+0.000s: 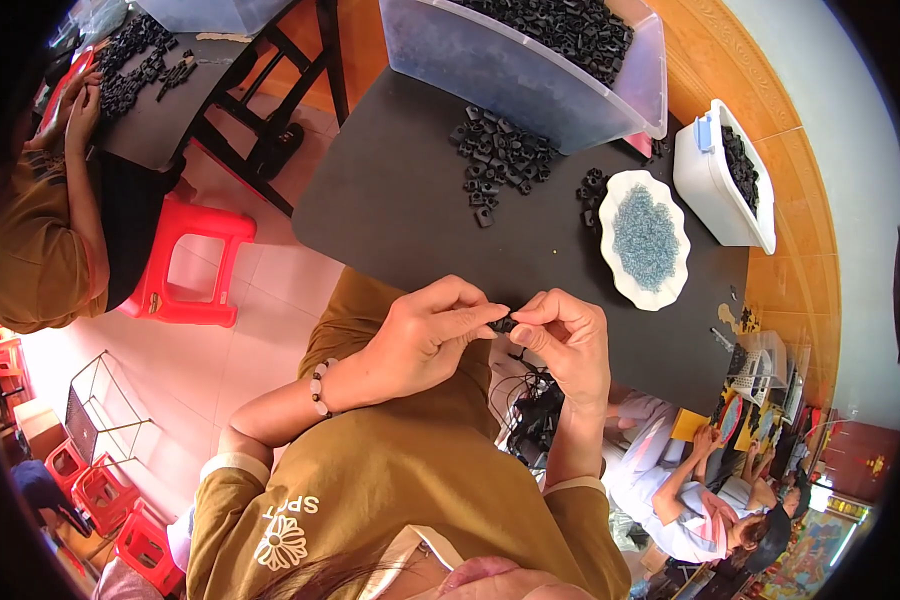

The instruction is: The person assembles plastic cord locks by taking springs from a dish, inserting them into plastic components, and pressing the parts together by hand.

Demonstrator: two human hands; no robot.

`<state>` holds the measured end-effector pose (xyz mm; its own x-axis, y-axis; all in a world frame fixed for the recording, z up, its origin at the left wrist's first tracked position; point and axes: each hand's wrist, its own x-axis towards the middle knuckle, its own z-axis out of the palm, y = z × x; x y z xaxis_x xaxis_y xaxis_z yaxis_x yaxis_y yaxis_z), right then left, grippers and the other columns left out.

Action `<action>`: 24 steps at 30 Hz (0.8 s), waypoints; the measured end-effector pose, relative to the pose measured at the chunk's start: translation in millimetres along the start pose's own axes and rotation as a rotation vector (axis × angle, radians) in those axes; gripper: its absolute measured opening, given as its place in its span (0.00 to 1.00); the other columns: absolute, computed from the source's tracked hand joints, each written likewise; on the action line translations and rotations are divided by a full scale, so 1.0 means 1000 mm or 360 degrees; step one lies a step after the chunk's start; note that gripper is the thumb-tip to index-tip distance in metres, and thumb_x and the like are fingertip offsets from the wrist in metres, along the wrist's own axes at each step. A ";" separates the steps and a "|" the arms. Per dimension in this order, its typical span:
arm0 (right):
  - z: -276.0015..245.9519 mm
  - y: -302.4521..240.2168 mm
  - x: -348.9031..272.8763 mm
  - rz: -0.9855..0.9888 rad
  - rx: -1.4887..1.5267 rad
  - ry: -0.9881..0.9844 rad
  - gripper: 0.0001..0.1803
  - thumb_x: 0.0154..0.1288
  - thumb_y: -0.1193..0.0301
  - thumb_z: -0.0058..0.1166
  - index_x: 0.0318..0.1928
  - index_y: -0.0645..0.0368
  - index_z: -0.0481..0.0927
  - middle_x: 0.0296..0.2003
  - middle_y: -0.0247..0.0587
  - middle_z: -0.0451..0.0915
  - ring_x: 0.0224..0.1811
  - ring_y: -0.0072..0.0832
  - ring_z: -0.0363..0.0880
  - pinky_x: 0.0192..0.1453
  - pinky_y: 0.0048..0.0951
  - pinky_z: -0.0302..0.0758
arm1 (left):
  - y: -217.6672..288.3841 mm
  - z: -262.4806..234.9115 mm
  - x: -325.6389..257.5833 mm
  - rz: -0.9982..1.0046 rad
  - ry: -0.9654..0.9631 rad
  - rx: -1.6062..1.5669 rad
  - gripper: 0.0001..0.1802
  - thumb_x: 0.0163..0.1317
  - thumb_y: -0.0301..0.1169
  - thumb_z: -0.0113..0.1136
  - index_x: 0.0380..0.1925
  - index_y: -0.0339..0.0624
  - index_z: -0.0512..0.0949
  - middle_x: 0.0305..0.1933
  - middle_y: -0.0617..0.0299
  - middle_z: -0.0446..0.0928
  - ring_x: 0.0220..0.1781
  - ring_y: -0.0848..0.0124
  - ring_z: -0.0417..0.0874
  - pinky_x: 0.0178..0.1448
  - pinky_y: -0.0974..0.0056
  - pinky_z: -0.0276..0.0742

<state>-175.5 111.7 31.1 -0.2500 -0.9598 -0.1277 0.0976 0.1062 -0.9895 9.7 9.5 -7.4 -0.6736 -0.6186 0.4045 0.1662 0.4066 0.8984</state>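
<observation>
Hands (425,335) (570,345), left and right, pinch a small black part (505,325) by the dark bench (370,180) (a scalloped white dish (654,299) holds bluish pieces (645,238)).

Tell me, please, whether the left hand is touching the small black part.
Touching: the head view shows the left hand pinching the small black part at its fingertips.

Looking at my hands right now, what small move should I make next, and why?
Perhaps steady the small black piece with your left hand and press it gently with your right hand, since both hands appear to pinch it from opposite sides.
</observation>
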 end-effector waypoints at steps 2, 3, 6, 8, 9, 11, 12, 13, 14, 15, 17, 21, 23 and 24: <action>-0.001 0.000 0.000 0.0058 -0.0025 -0.0020 0.05 0.62 0.82 0.69 0.36 0.65 0.85 0.33 0.36 0.85 0.36 0.17 0.82 0.44 0.20 0.79 | 0.001 -0.003 -0.001 0.0047 -0.0040 0.0088 0.23 0.57 0.08 0.62 0.52 0.38 0.85 0.43 0.55 0.79 0.38 0.67 0.84 0.40 0.66 0.84; -0.001 0.000 0.000 0.0058 -0.0024 -0.0020 0.05 0.62 0.82 0.69 0.36 0.65 0.85 0.33 0.36 0.85 0.36 0.17 0.82 0.44 0.20 0.79 | 0.002 -0.004 -0.001 0.0095 -0.0078 0.0177 0.25 0.55 0.06 0.60 0.52 0.36 0.84 0.43 0.55 0.78 0.39 0.66 0.84 0.41 0.66 0.85; 0.001 -0.001 -0.001 0.0074 -0.0084 -0.0016 0.05 0.61 0.83 0.68 0.35 0.66 0.84 0.33 0.37 0.85 0.36 0.18 0.83 0.43 0.21 0.79 | 0.002 -0.003 -0.002 0.0206 -0.0068 0.0258 0.25 0.46 0.08 0.60 0.48 0.30 0.83 0.42 0.52 0.77 0.38 0.59 0.82 0.39 0.60 0.81; 0.003 -0.003 -0.003 0.0087 -0.0036 -0.0004 0.05 0.61 0.84 0.68 0.34 0.66 0.84 0.32 0.36 0.85 0.35 0.18 0.83 0.43 0.21 0.79 | 0.006 -0.005 -0.002 0.0273 -0.0078 0.0340 0.26 0.45 0.09 0.61 0.49 0.29 0.82 0.42 0.52 0.77 0.39 0.58 0.81 0.40 0.60 0.82; 0.004 -0.004 -0.004 0.0088 -0.0036 -0.0004 0.05 0.61 0.84 0.68 0.34 0.66 0.84 0.32 0.36 0.85 0.35 0.18 0.83 0.43 0.21 0.79 | 0.009 -0.006 -0.001 0.0340 -0.0088 0.0419 0.26 0.44 0.10 0.61 0.49 0.28 0.82 0.42 0.51 0.76 0.40 0.58 0.81 0.40 0.59 0.82; 0.006 -0.007 -0.005 0.0048 -0.0079 -0.0011 0.05 0.61 0.84 0.68 0.33 0.66 0.84 0.32 0.36 0.85 0.35 0.17 0.82 0.42 0.21 0.79 | 0.014 -0.008 0.000 0.0367 -0.0111 0.0461 0.27 0.44 0.10 0.61 0.50 0.28 0.82 0.42 0.51 0.76 0.40 0.58 0.81 0.40 0.59 0.82; 0.007 -0.009 -0.005 0.0048 -0.0080 -0.0012 0.05 0.61 0.84 0.68 0.33 0.66 0.84 0.32 0.36 0.85 0.35 0.17 0.82 0.42 0.21 0.79 | 0.016 -0.009 0.001 0.0397 -0.0133 0.0505 0.27 0.43 0.10 0.60 0.50 0.27 0.81 0.42 0.50 0.76 0.40 0.57 0.81 0.41 0.58 0.82; 0.008 -0.010 -0.005 0.0055 -0.0093 -0.0009 0.05 0.61 0.84 0.68 0.33 0.66 0.84 0.32 0.36 0.85 0.35 0.17 0.82 0.42 0.21 0.79 | 0.016 -0.008 0.000 0.0397 -0.0132 0.0506 0.27 0.43 0.10 0.60 0.50 0.27 0.81 0.42 0.50 0.76 0.40 0.57 0.81 0.41 0.58 0.82; 0.009 -0.010 -0.005 0.0062 -0.0106 -0.0006 0.05 0.61 0.84 0.68 0.32 0.66 0.83 0.32 0.36 0.85 0.35 0.16 0.82 0.42 0.21 0.79 | 0.017 -0.005 -0.001 0.0425 -0.0105 0.0545 0.28 0.43 0.10 0.60 0.50 0.27 0.81 0.42 0.50 0.76 0.41 0.57 0.81 0.41 0.58 0.82; 0.012 -0.009 -0.005 0.0059 -0.0107 -0.0008 0.05 0.61 0.84 0.68 0.32 0.66 0.83 0.32 0.36 0.85 0.35 0.16 0.82 0.42 0.21 0.79 | 0.016 -0.004 -0.002 0.0455 -0.0078 0.0585 0.29 0.42 0.10 0.60 0.50 0.26 0.81 0.43 0.49 0.76 0.41 0.57 0.81 0.41 0.58 0.82; 0.017 -0.004 -0.004 0.0032 -0.0240 0.0112 0.05 0.61 0.84 0.68 0.33 0.65 0.84 0.31 0.35 0.85 0.35 0.16 0.82 0.42 0.20 0.79 | 0.010 -0.002 -0.002 0.0428 -0.0039 0.0593 0.28 0.43 0.10 0.61 0.50 0.28 0.82 0.42 0.51 0.77 0.39 0.59 0.82 0.39 0.60 0.82; 0.017 -0.002 0.002 0.0053 -0.0155 0.0153 0.04 0.63 0.82 0.68 0.35 0.66 0.84 0.32 0.34 0.85 0.35 0.15 0.81 0.41 0.19 0.78 | 0.000 -0.003 0.003 0.0294 0.0033 0.0457 0.26 0.48 0.08 0.63 0.50 0.32 0.84 0.42 0.53 0.79 0.36 0.63 0.83 0.36 0.63 0.81; 0.009 -0.004 0.007 0.0036 -0.0120 0.0058 0.05 0.68 0.77 0.66 0.40 0.66 0.84 0.35 0.36 0.86 0.34 0.15 0.81 0.40 0.19 0.78 | 0.000 -0.001 0.005 0.0250 0.0086 0.0361 0.23 0.52 0.10 0.64 0.50 0.33 0.84 0.41 0.53 0.79 0.36 0.63 0.83 0.37 0.63 0.82; 0.006 -0.004 0.008 0.0029 -0.0124 0.0059 0.05 0.68 0.77 0.66 0.40 0.66 0.84 0.35 0.36 0.86 0.34 0.15 0.81 0.40 0.19 0.78 | 0.000 -0.001 0.006 0.0200 0.0134 0.0261 0.21 0.55 0.12 0.66 0.50 0.33 0.84 0.41 0.54 0.79 0.36 0.63 0.83 0.38 0.63 0.82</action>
<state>-172.4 102.0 34.6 -0.2843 -0.9475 -0.1467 0.0276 0.1449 -0.9891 6.4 5.2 -5.0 -0.5914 -0.6074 0.5304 0.1209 0.5835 0.8031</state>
